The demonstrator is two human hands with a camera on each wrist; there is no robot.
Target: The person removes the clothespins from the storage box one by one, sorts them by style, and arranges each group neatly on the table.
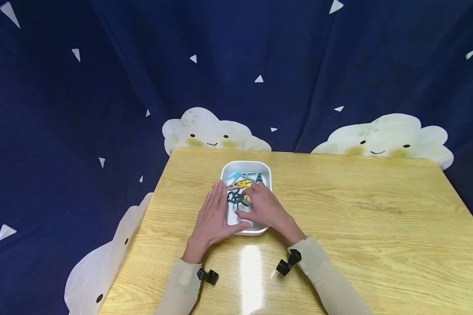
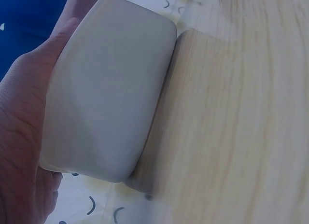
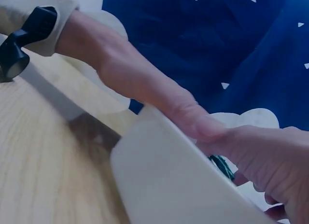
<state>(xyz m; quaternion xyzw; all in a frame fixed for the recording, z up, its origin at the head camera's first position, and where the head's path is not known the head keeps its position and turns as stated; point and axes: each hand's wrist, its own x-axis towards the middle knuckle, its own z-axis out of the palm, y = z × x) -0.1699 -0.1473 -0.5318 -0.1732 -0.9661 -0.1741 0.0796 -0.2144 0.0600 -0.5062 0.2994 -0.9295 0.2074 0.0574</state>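
A white plastic tray (image 1: pixel 247 232) with rounded corners holds several clothespins. Among them are a light blue clothespin (image 1: pixel 235 176), a yellow clothespin (image 1: pixel 244 184) and green ones at the far end. A cluster of dark green clips (image 1: pixel 236 197) lies near the tray's middle. My left hand (image 1: pixel 213 214) rests along the tray's left side with straight fingers, its thumb over the near end. My right hand (image 1: pixel 263 205) reaches in over the right rim, bent fingers and thumb apart beside the dark green cluster. Its fingertips are partly hidden among the clips.
The tray stands on a light wooden table (image 1: pixel 358 218), whose far edge meets a dark blue curtain (image 1: pixel 228 65) printed with clouds and triangles. Black wrist cameras (image 1: pixel 287 264) stick out from both sleeves. A bright reflection lies on the wood before the tray.
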